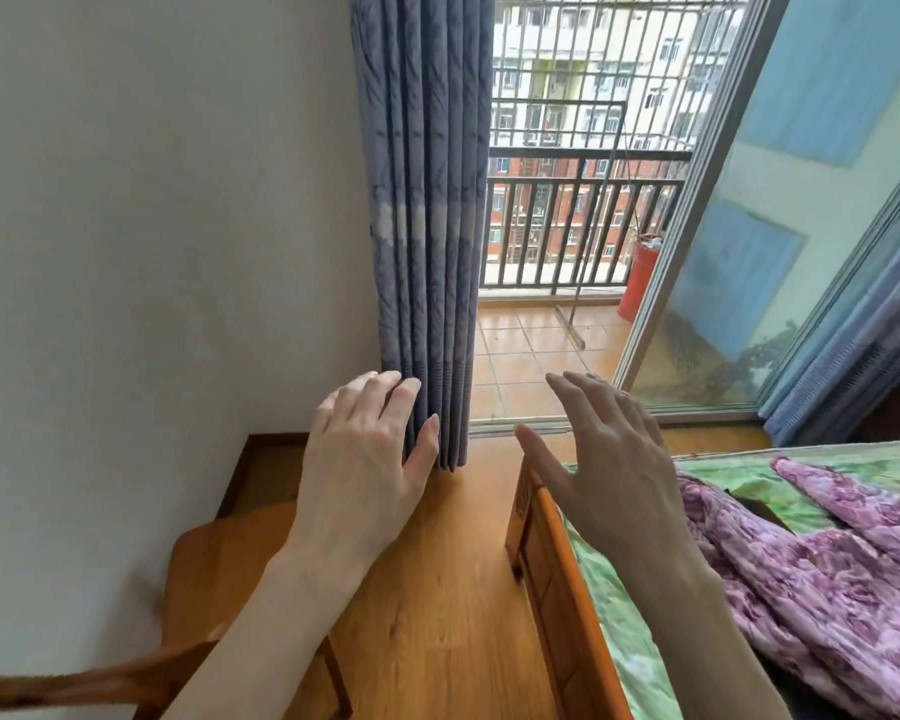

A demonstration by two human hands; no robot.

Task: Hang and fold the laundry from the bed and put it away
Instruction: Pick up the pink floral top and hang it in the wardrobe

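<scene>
Purple floral laundry on the bed, both hands raised and holding nothing.

The laundry [811, 579] is a soft, crinkled pink-purple flowered cloth, lying rumpled at lower right on the bed [609, 615], its long folds running from the near right corner away toward the far side over a green printed sheet [739, 475] inside an orange wooden frame. The right hand [614, 459] hovers above the bed's corner, fingers spread and relaxed. The left hand [365, 454] has straight fingers against the pleated grey-blue curtain [427, 226]. A wooden chair [214, 579] stands at lower left on plank flooring.
</scene>
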